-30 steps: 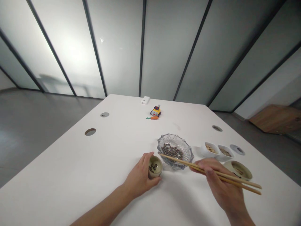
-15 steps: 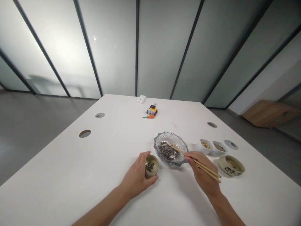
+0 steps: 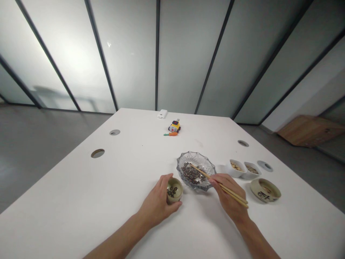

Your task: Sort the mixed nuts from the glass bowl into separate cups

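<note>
My left hand (image 3: 159,199) is wrapped round a small greenish cup (image 3: 179,197) on the white table, and several dark seeds lie inside the cup. My right hand (image 3: 229,194) grips a pair of wooden chopsticks (image 3: 201,171). Their tips reach into a clear scalloped glass bowl (image 3: 208,166), over a heap of dark striped seeds (image 3: 192,174). Whether a seed sits between the tips is too small to tell. The cup stands just left of and nearer than the bowl.
On the right are two white dishes (image 3: 237,174) (image 3: 250,175) with pale pieces and a round greenish ceramic dish (image 3: 265,196). Farther back lie a toy vehicle (image 3: 174,126), an orange-handled toy tool (image 3: 172,134) and a white device (image 3: 162,114). Round holes (image 3: 97,153) pierce the table.
My right hand has shifted slightly left, and the chopstick tips have moved a little left in the glass bowl. My left hand and the cup have barely moved.
</note>
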{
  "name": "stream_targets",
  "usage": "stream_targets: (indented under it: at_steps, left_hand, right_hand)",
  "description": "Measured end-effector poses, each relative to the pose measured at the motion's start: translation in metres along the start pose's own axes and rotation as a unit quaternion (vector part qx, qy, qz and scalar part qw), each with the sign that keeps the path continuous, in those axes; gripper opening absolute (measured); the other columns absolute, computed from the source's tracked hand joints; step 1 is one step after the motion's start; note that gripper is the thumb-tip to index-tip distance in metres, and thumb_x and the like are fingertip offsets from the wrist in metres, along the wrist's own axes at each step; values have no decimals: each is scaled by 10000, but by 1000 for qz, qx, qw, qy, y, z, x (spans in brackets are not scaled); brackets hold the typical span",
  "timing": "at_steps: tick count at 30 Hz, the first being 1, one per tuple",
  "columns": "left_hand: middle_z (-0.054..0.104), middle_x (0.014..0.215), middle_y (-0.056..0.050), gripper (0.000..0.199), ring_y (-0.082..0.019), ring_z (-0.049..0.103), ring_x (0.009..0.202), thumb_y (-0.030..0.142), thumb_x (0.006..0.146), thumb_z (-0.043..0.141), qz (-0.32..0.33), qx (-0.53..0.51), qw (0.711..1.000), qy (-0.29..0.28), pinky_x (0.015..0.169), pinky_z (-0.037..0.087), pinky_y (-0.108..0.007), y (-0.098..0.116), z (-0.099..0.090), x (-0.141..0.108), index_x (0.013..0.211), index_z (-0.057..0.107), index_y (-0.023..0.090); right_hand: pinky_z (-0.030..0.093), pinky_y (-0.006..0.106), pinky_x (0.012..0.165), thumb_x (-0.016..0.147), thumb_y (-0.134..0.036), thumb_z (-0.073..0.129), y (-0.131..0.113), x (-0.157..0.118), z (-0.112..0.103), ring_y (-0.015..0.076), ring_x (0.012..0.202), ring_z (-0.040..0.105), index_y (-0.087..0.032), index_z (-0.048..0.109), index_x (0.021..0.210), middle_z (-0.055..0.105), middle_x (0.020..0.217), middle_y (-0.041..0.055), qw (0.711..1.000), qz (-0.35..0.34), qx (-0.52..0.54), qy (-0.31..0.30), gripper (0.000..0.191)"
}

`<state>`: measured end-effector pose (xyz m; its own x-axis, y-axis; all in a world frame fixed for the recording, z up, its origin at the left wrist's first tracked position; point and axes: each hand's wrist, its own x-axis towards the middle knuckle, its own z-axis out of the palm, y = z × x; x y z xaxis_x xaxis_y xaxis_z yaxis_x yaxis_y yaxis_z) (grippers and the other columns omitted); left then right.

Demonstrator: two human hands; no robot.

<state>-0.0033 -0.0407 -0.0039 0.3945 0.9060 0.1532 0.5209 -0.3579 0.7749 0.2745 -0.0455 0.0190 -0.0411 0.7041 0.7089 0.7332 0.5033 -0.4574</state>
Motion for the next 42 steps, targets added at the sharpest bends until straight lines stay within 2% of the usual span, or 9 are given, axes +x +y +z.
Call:
stream_targets:
  at_steps: [5, 8, 13, 15, 18, 21, 26, 32, 42]
  left_hand:
    - [521, 1461, -147, 821, -327, 563, 1339, 233, 765, 762, 0, 0, 1000, 3, 1163, 464, -533, -1, 0, 0, 1476, 351, 224]
    - [522, 1457, -152, 818, -326, 564, 1336, 238, 767, 756, -1, 1, 1000, 1, 1160, 466, -530, -1, 1, 1, 1477, 351, 221]
    - [526, 1459, -155, 815, -338, 554, 1351, 258, 769, 764, 4, 1, 1000, 2, 1162, 461, -539, -1, 3, 1, 1477, 362, 221]
    - [532, 1454, -151, 817, -342, 561, 1345, 258, 761, 768, 4, 1, 1000, 9, 1158, 465, -542, -1, 3, 0, 1474, 372, 226]
    - [532, 1453, -150, 822, -337, 573, 1331, 241, 755, 764, 2, -1, 1000, 10, 1148, 475, -540, -2, 2, -1, 1477, 371, 227]
    - [536, 1446, -143, 821, -329, 576, 1327, 229, 761, 761, 7, -2, 1000, 11, 1147, 475, -537, -2, 1, -1, 1480, 365, 234]
    - [549, 1435, -134, 810, -325, 591, 1312, 217, 758, 769, 12, -2, 1000, 19, 1139, 488, -520, -1, 1, 0, 1471, 384, 244]
    - [546, 1439, -140, 817, -331, 590, 1313, 226, 759, 768, 11, -2, 1000, 17, 1133, 490, -537, -1, 1, 0, 1478, 381, 238]
    - [533, 1452, -144, 811, -328, 573, 1326, 219, 775, 760, 17, -3, 1000, 11, 1144, 476, -540, -1, 0, 0, 1480, 360, 239]
  right_hand:
    - [586, 302, 749, 998, -338, 630, -8, 4, -10, 179, 797, 721, -250, 760, 909, 767, 865, 21, 999, 10, -29, 41, 180]
    - [588, 288, 744, 1005, -330, 610, -18, 6, -22, 177, 820, 725, -257, 760, 890, 768, 873, 20, 998, 33, 8, 53, 203]
    - [599, 266, 681, 992, -333, 627, -35, 7, -31, 173, 763, 733, -249, 749, 857, 757, 836, 20, 991, 60, 119, -3, 201]
    - [593, 259, 674, 996, -348, 625, -35, 6, -29, 168, 759, 730, -251, 741, 866, 755, 831, 18, 993, 66, 98, 9, 199]
    - [585, 267, 691, 987, -389, 644, -28, 3, -20, 172, 778, 724, -255, 739, 907, 763, 855, 21, 997, 57, 12, 47, 183]
    - [587, 296, 714, 983, -437, 648, -19, 1, -8, 181, 763, 718, -247, 744, 907, 763, 846, 25, 997, 37, -40, 54, 226]
    - [604, 309, 752, 984, -367, 662, -10, -1, 8, 184, 786, 724, -237, 737, 926, 759, 876, 28, 999, 24, 1, 30, 161]
    - [608, 301, 777, 981, -277, 662, -9, -2, 12, 181, 827, 730, -235, 744, 926, 757, 908, 30, 999, 2, 24, 20, 107]
    - [619, 321, 764, 993, -366, 639, -8, 0, 13, 192, 805, 728, -224, 758, 920, 759, 894, 53, 999, 34, 9, 34, 199]
